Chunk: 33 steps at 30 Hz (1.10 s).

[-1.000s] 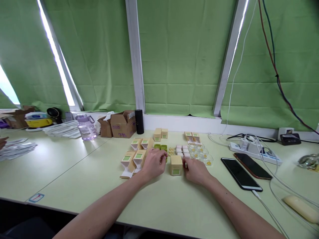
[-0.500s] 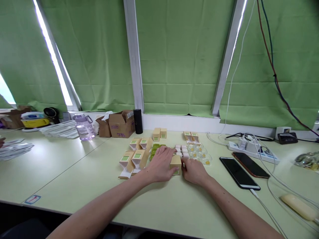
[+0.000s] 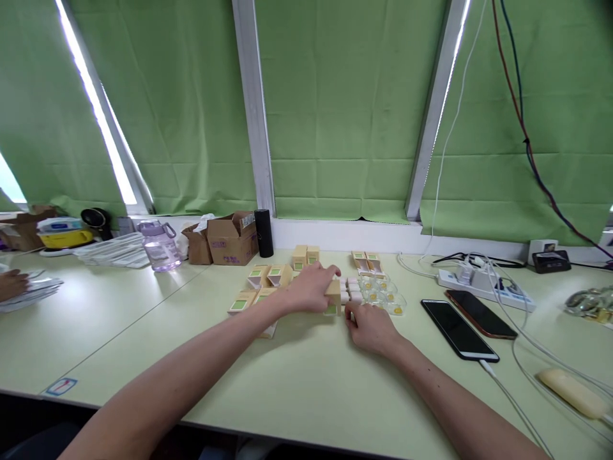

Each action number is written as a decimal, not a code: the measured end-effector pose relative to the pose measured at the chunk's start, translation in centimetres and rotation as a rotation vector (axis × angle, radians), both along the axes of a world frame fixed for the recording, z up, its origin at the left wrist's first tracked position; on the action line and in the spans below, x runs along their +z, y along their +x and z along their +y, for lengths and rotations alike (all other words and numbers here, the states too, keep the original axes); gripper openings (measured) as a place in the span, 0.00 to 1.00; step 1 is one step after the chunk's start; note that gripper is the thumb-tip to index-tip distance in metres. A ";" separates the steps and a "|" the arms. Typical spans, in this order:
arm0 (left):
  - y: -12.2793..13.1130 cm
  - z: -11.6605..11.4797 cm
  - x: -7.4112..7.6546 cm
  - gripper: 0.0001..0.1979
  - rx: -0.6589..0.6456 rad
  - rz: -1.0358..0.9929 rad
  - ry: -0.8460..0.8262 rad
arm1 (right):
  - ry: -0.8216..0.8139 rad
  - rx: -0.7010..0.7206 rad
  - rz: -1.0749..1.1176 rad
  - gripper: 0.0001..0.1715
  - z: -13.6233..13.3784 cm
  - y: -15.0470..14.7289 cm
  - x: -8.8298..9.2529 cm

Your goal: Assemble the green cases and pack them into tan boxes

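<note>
My left hand [image 3: 312,287] grips a small tan cardboard box [image 3: 334,291], lifted a little above the table, its index finger raised. Just to its right, my right hand [image 3: 372,329] rests on the table with curled fingers, apart from the box; its fingertips are partly hidden. Beyond my hands lie several pale pink pieces [image 3: 353,289] and clear cups with yellow centres [image 3: 382,295]. Open tan boxes [image 3: 258,276] stand left of my left hand, partly covered by my forearm. Two closed boxes [image 3: 300,257] stand behind, and two open ones [image 3: 366,262] lie at the back right.
Two phones [image 3: 460,330], a power strip [image 3: 488,289] and cables are on the right, with a cream-coloured device [image 3: 572,391] nearer. A lilac water bottle [image 3: 160,246], a carton [image 3: 232,241] and a black cylinder [image 3: 264,233] stand back left. Another person's hand [image 3: 13,284] touches papers far left.
My left hand has lifted the box and moved it away from me and slightly left. My right hand has come away from the box. The other person's hand has moved further into view.
</note>
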<state>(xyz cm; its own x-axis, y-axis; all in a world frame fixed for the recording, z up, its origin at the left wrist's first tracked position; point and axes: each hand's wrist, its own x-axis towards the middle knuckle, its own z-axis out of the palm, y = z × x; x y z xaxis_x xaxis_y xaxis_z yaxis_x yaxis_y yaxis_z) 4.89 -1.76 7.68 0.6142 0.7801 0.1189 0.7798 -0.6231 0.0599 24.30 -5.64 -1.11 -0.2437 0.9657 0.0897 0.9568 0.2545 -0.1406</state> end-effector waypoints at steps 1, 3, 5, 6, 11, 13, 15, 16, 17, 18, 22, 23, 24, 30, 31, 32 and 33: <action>-0.2 0.8 0.6 0.31 0.022 -0.015 0.018 | -0.004 -0.001 0.001 0.10 0.0 0.0 0.1; -0.7 2.8 1.6 0.31 0.085 -0.011 0.076 | -0.010 -0.001 0.003 0.11 -0.1 0.0 0.2; -1.1 4.8 2.1 0.30 0.142 0.002 0.135 | -0.013 0.005 0.004 0.11 -0.1 0.0 0.3; -1.2 5.9 2.2 0.30 0.168 0.024 0.175 | -0.013 0.008 0.005 0.11 -0.2 0.0 0.3; -1.4 10.3 1.1 0.32 0.208 0.071 0.233 | -0.005 0.017 0.002 0.12 -0.2 0.0 0.3; -1.3 11.6 0.4 0.32 0.229 0.092 0.242 | 0.002 0.022 -0.001 0.12 -0.3 0.1 0.3; -1.0 12.5 -0.2 0.29 0.239 0.122 0.244 | 0.007 0.027 -0.006 0.12 -0.4 0.1 0.3; -0.9 12.9 -0.5 0.28 0.239 0.140 0.242 | 0.010 0.028 -0.008 0.12 -0.4 0.2 0.3; -0.7 13.2 -0.8 0.27 0.240 0.157 0.238 | 0.010 0.029 -0.009 0.12 -0.4 0.2 0.3; -0.6 13.5 -1.2 0.26 0.242 0.173 0.234 | 0.011 0.028 -0.009 0.12 -0.4 0.2 0.3; 0.0 14.2 -2.9 0.27 0.242 0.218 0.205 | 0.010 0.026 -0.010 0.12 -0.4 0.2 0.5; 0.0 14.3 -3.3 0.27 0.240 0.227 0.195 | 0.007 0.025 -0.011 0.12 -0.4 0.2 0.5; 0.1 14.3 -3.6 0.28 0.237 0.235 0.186 | 0.002 0.023 -0.012 0.12 -0.4 0.2 0.5; 0.3 12.7 -4.0 0.33 0.221 0.211 0.215 | -0.005 0.023 -0.008 0.11 -0.4 0.1 0.7; 0.3 12.1 -4.0 0.32 0.215 0.204 0.224 | -0.001 0.025 -0.006 0.11 -0.5 0.1 0.7; 0.4 11.5 -4.0 0.32 0.208 0.201 0.230 | 0.000 0.025 -0.004 0.11 -0.5 0.1 0.7; 0.4 10.8 -4.1 0.30 0.201 0.202 0.232 | -0.002 0.024 -0.002 0.11 -0.5 0.1 0.7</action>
<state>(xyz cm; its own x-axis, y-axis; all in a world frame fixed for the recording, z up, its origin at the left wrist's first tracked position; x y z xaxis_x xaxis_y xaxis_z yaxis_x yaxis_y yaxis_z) 5.32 9.02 3.58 0.4801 0.8544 0.1986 0.8699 -0.4347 -0.2329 24.35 -6.12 -0.43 -0.2666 0.9598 0.0874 0.9508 0.2768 -0.1390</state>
